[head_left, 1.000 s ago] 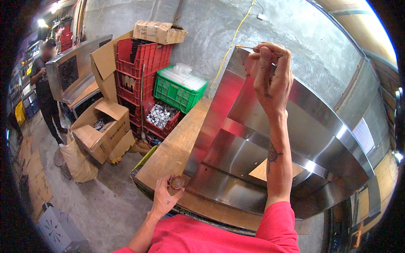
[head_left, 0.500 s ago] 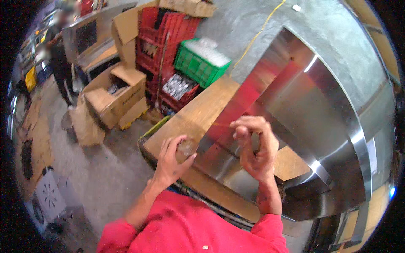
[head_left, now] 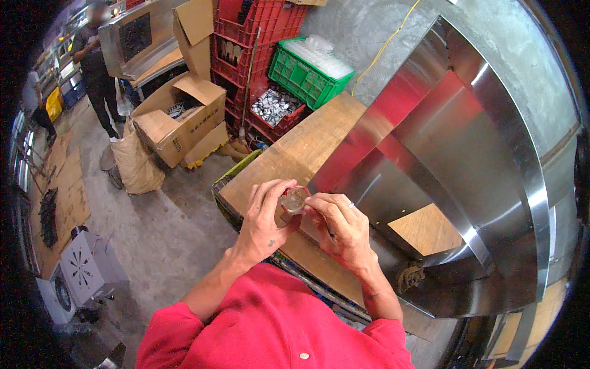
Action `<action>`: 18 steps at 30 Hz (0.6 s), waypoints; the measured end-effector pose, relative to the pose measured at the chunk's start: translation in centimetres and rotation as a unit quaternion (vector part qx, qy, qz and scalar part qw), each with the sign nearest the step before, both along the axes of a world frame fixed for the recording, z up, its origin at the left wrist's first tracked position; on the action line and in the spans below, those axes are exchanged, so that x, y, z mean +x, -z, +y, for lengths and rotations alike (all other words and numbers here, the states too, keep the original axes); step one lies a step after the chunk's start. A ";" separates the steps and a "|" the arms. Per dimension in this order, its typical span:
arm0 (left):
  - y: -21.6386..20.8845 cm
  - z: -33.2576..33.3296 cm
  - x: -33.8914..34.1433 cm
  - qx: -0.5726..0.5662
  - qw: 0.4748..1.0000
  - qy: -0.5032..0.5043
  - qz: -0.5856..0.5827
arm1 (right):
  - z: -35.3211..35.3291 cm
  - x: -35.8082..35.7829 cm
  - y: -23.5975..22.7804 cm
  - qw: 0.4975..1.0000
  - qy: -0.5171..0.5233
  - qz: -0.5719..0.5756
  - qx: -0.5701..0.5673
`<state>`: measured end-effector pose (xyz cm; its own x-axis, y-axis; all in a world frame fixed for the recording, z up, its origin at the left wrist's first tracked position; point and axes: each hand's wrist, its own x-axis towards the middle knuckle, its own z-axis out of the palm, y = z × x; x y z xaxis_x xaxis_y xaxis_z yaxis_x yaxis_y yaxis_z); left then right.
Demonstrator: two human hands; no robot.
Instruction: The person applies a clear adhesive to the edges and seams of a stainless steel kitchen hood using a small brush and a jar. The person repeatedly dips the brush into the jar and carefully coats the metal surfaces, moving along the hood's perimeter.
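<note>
My left hand [head_left: 263, 215] is wrapped round a small clear cup-like container [head_left: 295, 200] with a brownish tint, its round opening facing up. My right hand [head_left: 344, 229] has its fingertips pinched together at the container's right rim. What those fingers hold, if anything, is mostly hidden; a small dark bit shows below them. Just beyond both hands lies a large shiny sheet-metal piece [head_left: 424, 157] with a rectangular opening, resting on a wooden tabletop [head_left: 289, 161].
Red crates [head_left: 255, 46] and a green crate [head_left: 310, 74] are stacked behind the table. An open cardboard box [head_left: 184, 123] and a tan sack [head_left: 138, 163] stand on the floor at left. A crumpled brown cloth [head_left: 410, 278] lies by the metal. A person [head_left: 98, 67] stands far left.
My right hand has come left and down from above the metal to the container's rim. My left hand has shifted slightly right and up with the container. The view has shifted a little.
</note>
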<state>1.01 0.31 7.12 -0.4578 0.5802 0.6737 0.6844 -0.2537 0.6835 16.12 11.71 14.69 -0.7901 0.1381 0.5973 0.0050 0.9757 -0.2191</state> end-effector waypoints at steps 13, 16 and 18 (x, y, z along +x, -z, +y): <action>0.4 1.7 0.3 -0.054 0.997 0.001 -0.055 | 3.3 0.2 -6.6 0.967 0.003 0.250 0.047; 0.1 2.5 0.3 -0.077 0.994 0.012 -0.079 | 7.6 -1.2 -12.0 0.913 -0.019 0.372 0.168; 0.3 2.6 0.8 -0.085 0.993 0.019 -0.078 | 9.2 -2.4 -15.6 0.877 -0.007 0.439 0.196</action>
<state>1.83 2.92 6.86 -0.5237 0.6985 0.4877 0.5595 -0.1496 0.8152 13.74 20.88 30.31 -0.0021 -0.2190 0.9757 -0.0101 0.9757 0.2189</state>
